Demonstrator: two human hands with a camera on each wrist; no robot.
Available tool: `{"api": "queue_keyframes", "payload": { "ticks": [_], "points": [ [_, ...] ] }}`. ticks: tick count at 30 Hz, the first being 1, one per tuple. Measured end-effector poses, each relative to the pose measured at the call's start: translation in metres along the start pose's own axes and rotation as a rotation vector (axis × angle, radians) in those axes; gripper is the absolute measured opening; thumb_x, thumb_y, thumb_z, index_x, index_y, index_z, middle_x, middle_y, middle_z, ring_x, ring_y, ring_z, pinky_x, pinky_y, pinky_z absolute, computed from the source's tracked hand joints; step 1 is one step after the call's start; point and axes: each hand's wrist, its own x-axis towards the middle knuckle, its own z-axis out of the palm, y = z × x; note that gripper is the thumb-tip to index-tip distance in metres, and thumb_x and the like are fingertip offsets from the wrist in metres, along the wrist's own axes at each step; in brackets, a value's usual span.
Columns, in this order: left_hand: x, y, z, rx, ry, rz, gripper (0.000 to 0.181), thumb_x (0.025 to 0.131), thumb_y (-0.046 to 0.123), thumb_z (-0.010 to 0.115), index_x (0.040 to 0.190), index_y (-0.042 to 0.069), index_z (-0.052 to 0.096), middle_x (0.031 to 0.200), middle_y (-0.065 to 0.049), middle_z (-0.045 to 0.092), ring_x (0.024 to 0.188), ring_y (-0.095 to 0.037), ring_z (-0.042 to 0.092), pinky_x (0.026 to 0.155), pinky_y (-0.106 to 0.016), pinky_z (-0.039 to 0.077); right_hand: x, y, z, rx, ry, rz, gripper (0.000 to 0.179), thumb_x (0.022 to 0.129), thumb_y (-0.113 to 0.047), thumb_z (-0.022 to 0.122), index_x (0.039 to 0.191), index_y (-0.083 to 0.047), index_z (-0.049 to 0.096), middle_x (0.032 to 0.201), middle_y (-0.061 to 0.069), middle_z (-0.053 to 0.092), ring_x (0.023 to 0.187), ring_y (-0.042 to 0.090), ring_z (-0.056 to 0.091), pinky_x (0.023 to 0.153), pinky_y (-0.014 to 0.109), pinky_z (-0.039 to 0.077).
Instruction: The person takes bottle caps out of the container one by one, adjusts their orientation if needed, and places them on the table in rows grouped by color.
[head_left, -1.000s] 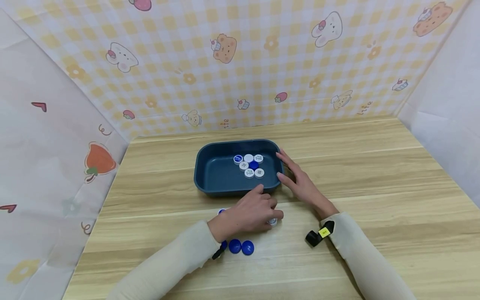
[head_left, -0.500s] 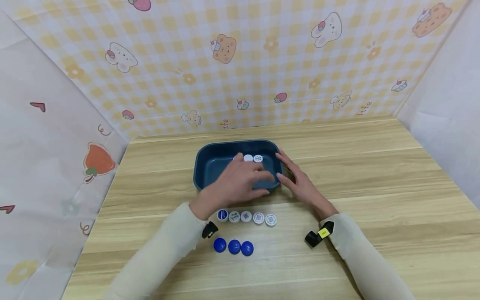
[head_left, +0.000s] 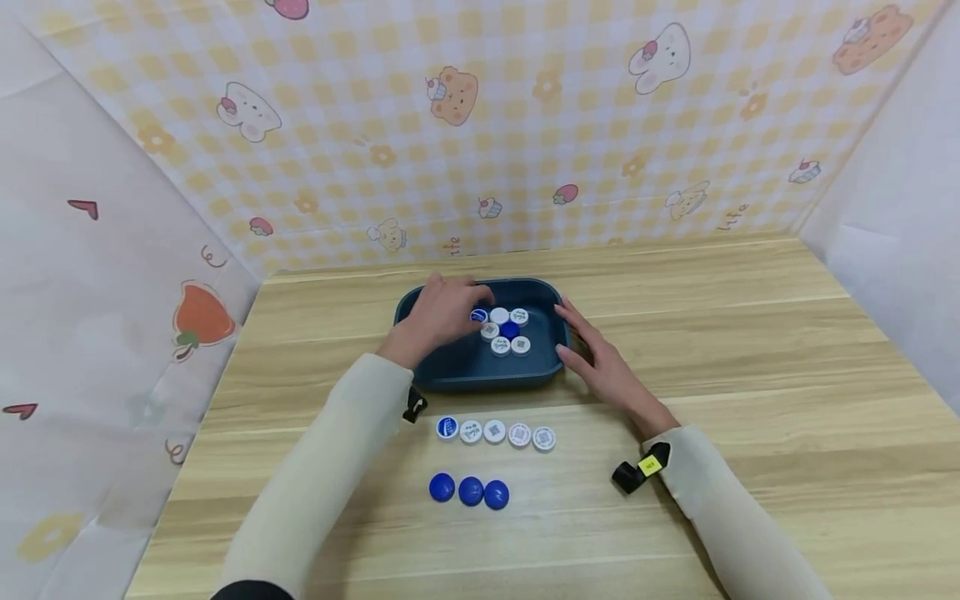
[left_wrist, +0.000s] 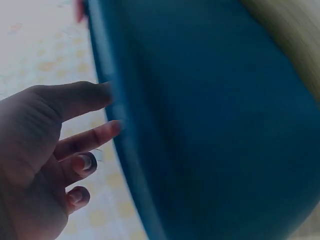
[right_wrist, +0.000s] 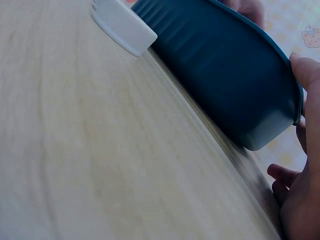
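Note:
A dark blue tray holds several bottle caps, mostly white, with one plain blue. My left hand reaches over its left part, thumb and forefinger spread beside a blue-and-white cap. The left wrist view shows this hand with loosely bent fingers overlapping the tray's edge, nothing between them. At the right end, the fingertips of my right hand touch the tray's rim, thumb and forefinger apart. In the right wrist view the right thumb rests at the rim.
In front of the tray lies a row of several white and blue-and-white caps. Nearer me are three blue caps in a line. A checked cloth backdrop stands behind the wooden table.
My left hand has left the right end of the front row of caps, moving up and left across the tray to its left part. The right hand has stayed at the rim.

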Motion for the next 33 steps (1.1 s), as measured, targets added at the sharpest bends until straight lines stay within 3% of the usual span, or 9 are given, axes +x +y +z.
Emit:
{"api": "queue_keyframes", "payload": {
  "ticks": [5,8,22,33],
  "points": [
    [0.011,-0.003,0.012,0.030,-0.078,-0.034,0.035,0.089,0.026,0.069,0.123,0.019,0.065,0.115,-0.008,0.061,0.100,-0.024,0.052,0.096,-0.044,0.033,-0.001,0.001,-0.001,-0.002,0.001,0.002,0.056,0.099,-0.009,0.049,0.150,-0.006,0.027,0.158,0.012,0.013,0.143,0.027,0.013,0.111,0.050,0.017],
    [0.015,-0.005,0.016,0.059,-0.095,-0.037,0.034,0.089,0.025,0.069,0.123,0.018,0.066,0.118,-0.008,0.062,0.104,-0.024,0.053,0.099,-0.045,0.033,-0.002,0.000,-0.001,0.000,0.004,0.001,0.056,0.099,-0.008,0.049,0.150,-0.006,0.027,0.158,0.012,0.013,0.143,0.028,0.013,0.111,0.050,0.017],
    [0.018,-0.015,0.031,0.107,-0.117,-0.031,0.028,0.090,0.023,0.067,0.117,0.016,0.068,0.108,-0.006,0.067,0.086,-0.022,0.058,0.079,-0.038,0.040,-0.001,-0.001,-0.001,-0.002,-0.002,0.008,0.055,0.099,-0.010,0.049,0.150,-0.005,0.027,0.158,0.011,0.013,0.143,0.028,0.013,0.111,0.051,0.017],
    [0.020,-0.015,0.035,0.147,-0.129,-0.028,0.024,0.088,0.026,0.070,0.110,0.016,0.068,0.103,-0.004,0.067,0.083,-0.021,0.058,0.075,-0.036,0.038,-0.001,0.000,-0.001,-0.003,-0.005,0.000,0.055,0.099,-0.009,0.049,0.150,-0.005,0.027,0.158,0.012,0.012,0.143,0.028,0.013,0.111,0.051,0.017]
  ]
}}
